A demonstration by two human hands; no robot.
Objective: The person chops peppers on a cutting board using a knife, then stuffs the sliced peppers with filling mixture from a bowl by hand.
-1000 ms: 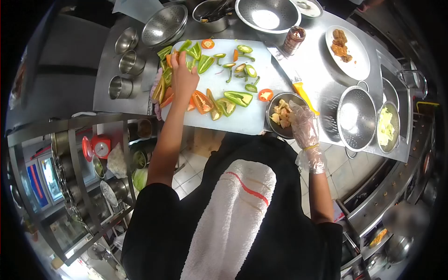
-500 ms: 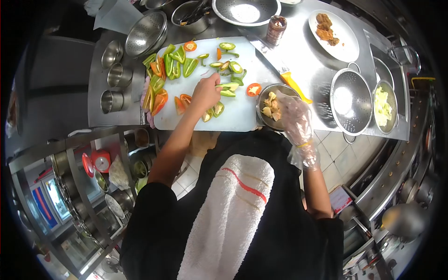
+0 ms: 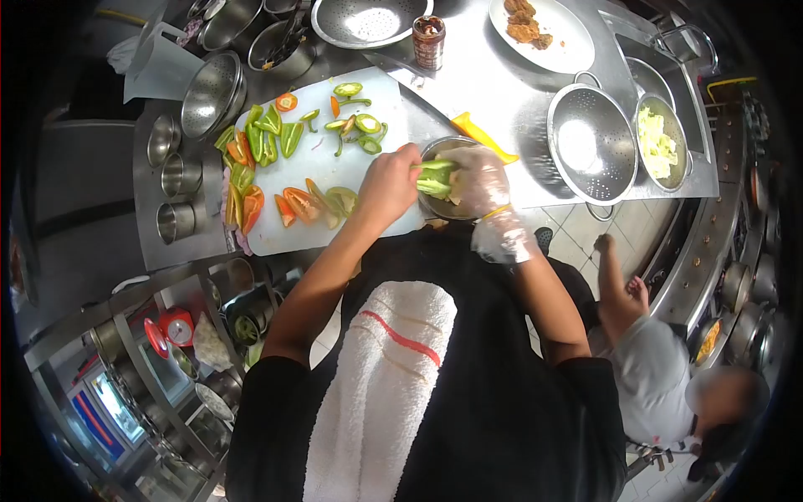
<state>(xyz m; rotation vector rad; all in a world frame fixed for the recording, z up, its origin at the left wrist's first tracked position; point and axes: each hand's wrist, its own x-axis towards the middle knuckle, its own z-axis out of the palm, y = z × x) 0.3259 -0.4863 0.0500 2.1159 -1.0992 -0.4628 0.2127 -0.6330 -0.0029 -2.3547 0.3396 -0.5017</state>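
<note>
From where I'm standing, the left hand (image 3: pixel 393 191) is closed around the near end of one green pepper piece (image 3: pixel 434 178), pinching it between thumb and fingers. It's held above a single steel bowl (image 3: pixel 438 149), just off the edge of the white cutting board (image 3: pixel 335 167). The right hand (image 3: pixel 481 180), in a clear plastic glove (image 3: pixel 502 230) with a yellow band at the wrist, meets the pepper's other end over that bowl; its fingers are blurred and tucked from sight, so I can't tell how tightly they close.

On the board I count one orange pepper ring (image 3: pixel 286 102); the cut peppers (image 3: pixel 253 207) along its left side (green and orange all jumbled) overlap too much to number. Past the bowl there's one yellow-handled knife (image 3: pixel 485 138), one jar (image 3: pixel 429 42) and one white plate (image 3: pixel 569 50) of browned food. Three small steel cups (image 3: pixel 176 222) stand in a row left of the board, and one other person (image 3: pixel 648 368) in grey is off to the right.
</note>
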